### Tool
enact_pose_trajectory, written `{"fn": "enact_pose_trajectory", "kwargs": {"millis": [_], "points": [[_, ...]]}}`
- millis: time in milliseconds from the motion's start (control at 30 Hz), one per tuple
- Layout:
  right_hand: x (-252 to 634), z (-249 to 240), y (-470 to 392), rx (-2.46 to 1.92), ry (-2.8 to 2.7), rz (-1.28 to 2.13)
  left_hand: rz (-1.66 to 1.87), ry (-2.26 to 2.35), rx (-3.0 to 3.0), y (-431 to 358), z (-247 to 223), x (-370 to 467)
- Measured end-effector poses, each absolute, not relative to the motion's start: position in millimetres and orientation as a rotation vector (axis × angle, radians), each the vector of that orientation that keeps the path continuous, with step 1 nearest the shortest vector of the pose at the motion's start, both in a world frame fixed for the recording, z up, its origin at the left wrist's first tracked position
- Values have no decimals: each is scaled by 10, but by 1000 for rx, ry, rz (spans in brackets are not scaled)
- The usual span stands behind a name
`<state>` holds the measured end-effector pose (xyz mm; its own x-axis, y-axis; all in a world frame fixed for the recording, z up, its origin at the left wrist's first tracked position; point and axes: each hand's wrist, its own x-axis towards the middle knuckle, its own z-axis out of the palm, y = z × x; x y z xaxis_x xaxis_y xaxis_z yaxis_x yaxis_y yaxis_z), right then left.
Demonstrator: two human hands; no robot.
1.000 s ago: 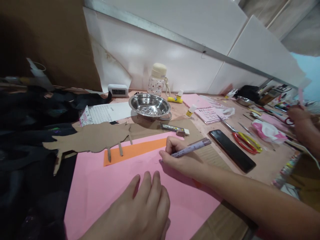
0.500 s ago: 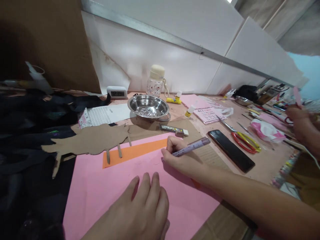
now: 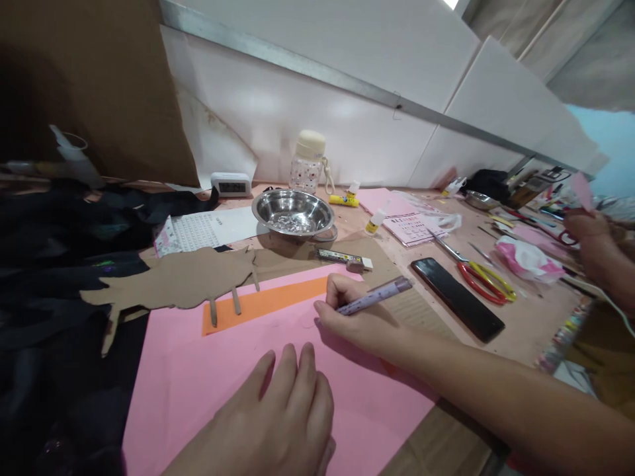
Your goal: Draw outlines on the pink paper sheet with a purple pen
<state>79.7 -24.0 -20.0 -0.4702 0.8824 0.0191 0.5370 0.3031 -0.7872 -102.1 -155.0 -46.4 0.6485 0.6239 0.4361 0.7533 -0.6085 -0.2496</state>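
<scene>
A pale purple patterned pen (image 3: pixel 376 295) is gripped in my right hand (image 3: pixel 350 311), its writing end hidden behind the fingers near the paper. Beneath both hands lies a pink sheet (image 3: pixel 183 377), with a faint curved line beside my right fingertips. My left hand (image 3: pixel 288 403) rests on the sheet, fingers spread a little and holding nothing. An orange paper strip (image 3: pixel 268 306) lies along the sheet's upper part. The cut-out cardboard shape (image 3: pixel 183 277) partly overlaps the strip and the sheet at upper left.
A steel bowl (image 3: pixel 294 215), bottle (image 3: pixel 307 162) and small clock (image 3: pixel 231 184) stand behind. To the right lie a black phone (image 3: pixel 456 299) and red-yellow-handled scissors (image 3: pixel 483 281). An eraser (image 3: pixel 355 266) sits above my right hand. Another person's hand (image 3: pixel 592 238) holds pink paper at far right.
My right hand with the pen has shifted slightly left and down, and more of a faint line shows by its fingertips. My left hand stays in place.
</scene>
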Motion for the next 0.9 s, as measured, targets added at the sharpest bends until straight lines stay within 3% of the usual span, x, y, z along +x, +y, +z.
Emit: {"fn": "enact_pose_trajectory", "kwargs": {"millis": [767, 900], "points": [[816, -202, -199, -1347, -2054, 946, -412, -1102, -2435, -1565, -455, -1044], [836, -201, -196, -1187, -1887, 1063, -393, -1095, -2448, -1579, -464, -1049]]}}
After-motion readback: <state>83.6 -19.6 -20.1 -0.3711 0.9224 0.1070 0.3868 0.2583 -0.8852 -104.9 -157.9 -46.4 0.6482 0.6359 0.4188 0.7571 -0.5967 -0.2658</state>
